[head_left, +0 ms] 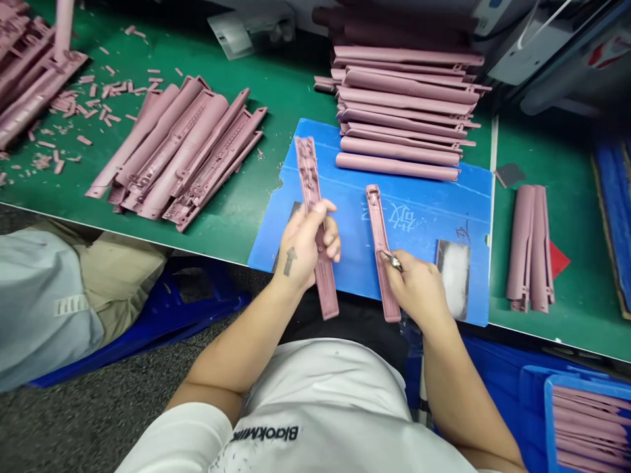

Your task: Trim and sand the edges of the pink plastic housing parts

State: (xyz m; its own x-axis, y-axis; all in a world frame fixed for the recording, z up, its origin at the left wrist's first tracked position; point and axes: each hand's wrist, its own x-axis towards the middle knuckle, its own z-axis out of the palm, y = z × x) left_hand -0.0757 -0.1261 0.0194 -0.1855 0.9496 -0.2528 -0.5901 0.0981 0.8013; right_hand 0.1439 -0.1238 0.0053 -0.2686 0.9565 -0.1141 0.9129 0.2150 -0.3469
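Observation:
My left hand [306,244] is closed around the middle of a long pink plastic housing shell [327,289], its ribbed inner side facing up. The shell's upper end rises over a blue sheet [345,263]. My right hand [417,282] is closed on a second, slimmer pink shell [377,220], hollow side up. A small metal-tipped tool [393,260] juts from between the right thumb and fingers, its tip at this shell; the rest of the tool is hidden in the hand. The two shells are held apart, side by side.
Pink shells [401,118] are stacked behind the blue sheet. More shells [182,157] and scraps [98,98] lie to the left, with a pair [530,249] at right. A blue bin [548,420] holds shells at lower right. Another person's sleeve [39,302] is at left.

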